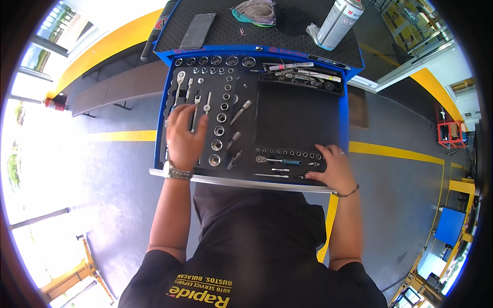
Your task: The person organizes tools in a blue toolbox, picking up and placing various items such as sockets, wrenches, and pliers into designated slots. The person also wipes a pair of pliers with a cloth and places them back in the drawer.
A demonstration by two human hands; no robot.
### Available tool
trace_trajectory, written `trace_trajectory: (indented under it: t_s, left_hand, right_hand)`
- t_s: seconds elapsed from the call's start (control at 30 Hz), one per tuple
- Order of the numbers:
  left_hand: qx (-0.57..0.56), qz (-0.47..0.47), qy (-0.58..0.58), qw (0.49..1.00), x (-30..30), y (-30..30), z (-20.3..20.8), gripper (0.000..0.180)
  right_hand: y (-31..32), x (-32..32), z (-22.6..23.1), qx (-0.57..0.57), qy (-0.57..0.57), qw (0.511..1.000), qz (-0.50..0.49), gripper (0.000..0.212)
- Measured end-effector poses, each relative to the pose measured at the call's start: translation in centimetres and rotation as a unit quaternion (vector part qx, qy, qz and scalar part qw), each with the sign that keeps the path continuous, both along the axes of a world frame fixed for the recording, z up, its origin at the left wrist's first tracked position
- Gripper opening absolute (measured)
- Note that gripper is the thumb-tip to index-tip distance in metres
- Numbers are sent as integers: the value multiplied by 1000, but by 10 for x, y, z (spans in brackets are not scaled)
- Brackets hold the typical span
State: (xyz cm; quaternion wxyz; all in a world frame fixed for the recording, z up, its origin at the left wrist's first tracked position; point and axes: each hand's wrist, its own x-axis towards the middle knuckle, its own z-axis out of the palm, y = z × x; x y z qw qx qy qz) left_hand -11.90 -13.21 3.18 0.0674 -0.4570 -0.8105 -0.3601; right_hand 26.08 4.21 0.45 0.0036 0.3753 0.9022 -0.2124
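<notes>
The left hand [184, 137] spreads over the drawer [303, 118] at 9 o'clock, covering several handles; I can't tell whether it grips any. A long ratchet [181, 78] pokes out at that hand's 12 o'clock, lower end hidden. The right hand [337, 167], at 4 o'clock, is open, thumb and fingers apart, with a blue-handled ratchet [291, 162] at its 9 o'clock. The spray can [340, 24], past 1 o'clock, loses its top.
</notes>
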Motion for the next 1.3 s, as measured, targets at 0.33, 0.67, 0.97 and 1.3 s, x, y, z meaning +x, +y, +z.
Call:
trace_trajectory:
  t_s: [0.33, 0.67, 0.97, 1.3]
  left_hand:
    - [-231, 122, -87, 961, -78, -56, -31, 80]
    - [-55, 67, -471, 878, -42, -59, -28, 60]
    - [107, -56, -669, 734, -20, -54, 9, 43]
    - [-1, -346, -639, 687, -30, 12, 4, 90]
  right_hand:
    - [-77, -114, 3, -149, 321, 932, 80, 54]
    - [-87, -190, -17, -261, 246, 929, -91, 73]
    - [-73, -154, 6, -445, 339, 828, -45, 52]
    - [-82, -100, -12, -648, 517, 501, -249, 46]
